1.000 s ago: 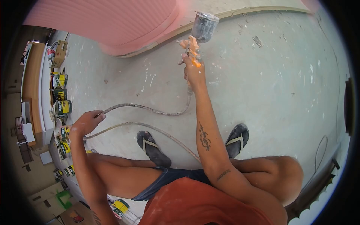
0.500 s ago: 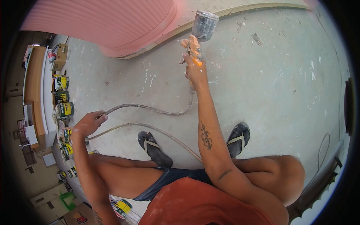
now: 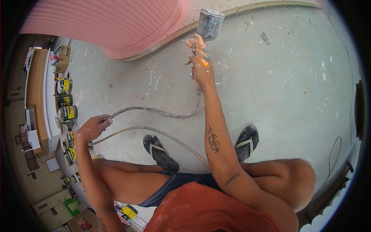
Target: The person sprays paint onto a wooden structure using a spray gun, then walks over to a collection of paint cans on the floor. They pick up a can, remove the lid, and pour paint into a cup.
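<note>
My right hand is wrapped round the handle of an orange spray gun, held out in front of me. A paint-smeared metal cup sits on the gun, close to the edge of the pink fluted piece. From the bottom of the handle an air hose curves left to my left hand, whose fingers are closed on it. Another stretch of hose runs from below my left hand toward my lap.
Several paint cans line the left side, near a cardboard box. My feet in flip-flops rest on the paint-spattered floor. A thin cable lies at the right. A pale curved edge strip borders the pink piece.
The spray gun and my right hand have shifted very slightly up and left. My left hand keeps its hold on the hose, almost unmoved.
</note>
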Demonstrator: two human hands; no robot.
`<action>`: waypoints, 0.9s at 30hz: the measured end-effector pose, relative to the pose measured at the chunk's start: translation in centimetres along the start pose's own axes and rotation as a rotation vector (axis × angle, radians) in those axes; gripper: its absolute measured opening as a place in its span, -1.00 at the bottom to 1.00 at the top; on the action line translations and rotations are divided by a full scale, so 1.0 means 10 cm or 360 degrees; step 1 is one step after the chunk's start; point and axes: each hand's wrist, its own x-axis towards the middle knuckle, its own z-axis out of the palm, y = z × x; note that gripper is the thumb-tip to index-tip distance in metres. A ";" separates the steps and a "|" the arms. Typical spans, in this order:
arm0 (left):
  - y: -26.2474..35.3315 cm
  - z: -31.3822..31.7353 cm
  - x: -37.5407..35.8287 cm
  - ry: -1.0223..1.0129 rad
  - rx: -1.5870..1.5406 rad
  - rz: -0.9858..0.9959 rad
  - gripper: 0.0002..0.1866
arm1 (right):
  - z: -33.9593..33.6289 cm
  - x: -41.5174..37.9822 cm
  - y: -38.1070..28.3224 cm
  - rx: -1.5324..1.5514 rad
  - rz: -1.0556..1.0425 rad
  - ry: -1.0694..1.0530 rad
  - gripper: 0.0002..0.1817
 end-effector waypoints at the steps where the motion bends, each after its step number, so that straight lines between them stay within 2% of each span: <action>1: -0.01 0.00 0.00 0.0008 -0.0009 0.0000 -0.40 | 0.00 0.00 0.00 0.0012 -0.0001 -0.0018 -0.74; 11: 0.03 -0.08 0.00 -0.0031 -0.0009 -0.0017 -0.41 | 0.03 0.03 -0.07 0.0011 0.0045 0.0032 -0.74; 14: 0.06 -0.11 0.00 -0.0042 -0.0001 -0.0031 -0.40 | 0.01 0.03 -0.12 -0.0066 0.0097 0.0021 -0.67; 17: 0.06 -0.13 0.01 -0.0008 -0.0016 -0.0016 -0.41 | 0.01 0.06 -0.14 -0.0006 0.0034 -0.0043 -0.75; 19: -0.01 -0.14 0.08 -0.0072 0.0008 0.0035 -0.43 | -0.05 0.09 -0.14 -0.0239 0.0071 -0.0096 -0.66; 21: -0.13 -0.15 0.18 -0.0147 0.0112 0.0068 -0.44 | -0.10 0.24 0.18 -0.0574 -0.0012 -0.0051 -0.63; 22: -0.23 -0.12 0.22 -0.0141 0.0196 0.0129 -0.45 | -0.12 0.16 0.06 -0.0493 -0.0041 -0.0180 -0.60; 23: -0.30 -0.05 0.25 -0.0036 0.0229 0.0167 -0.46 | -0.09 0.20 0.17 -0.0587 -0.0298 -0.0124 -0.44; 24: -0.18 -0.08 0.23 -0.0103 0.0184 0.0129 -0.46 | -0.09 0.11 -0.03 -0.0534 -0.0076 -0.0187 -0.48; 25: -0.15 -0.06 0.23 -0.0133 0.0152 0.0106 -0.47 | -0.09 0.12 0.04 -0.0479 -0.0163 -0.0189 -0.53; 26: -0.07 -0.07 0.20 -0.0163 0.0125 0.0102 -0.50 | -0.14 0.18 0.20 -0.0566 -0.0410 -0.0348 -0.59; 27: -0.06 -0.05 0.21 -0.0191 0.0136 0.0115 -0.51 | -0.16 0.12 0.06 -0.0507 -0.0270 -0.0441 -0.63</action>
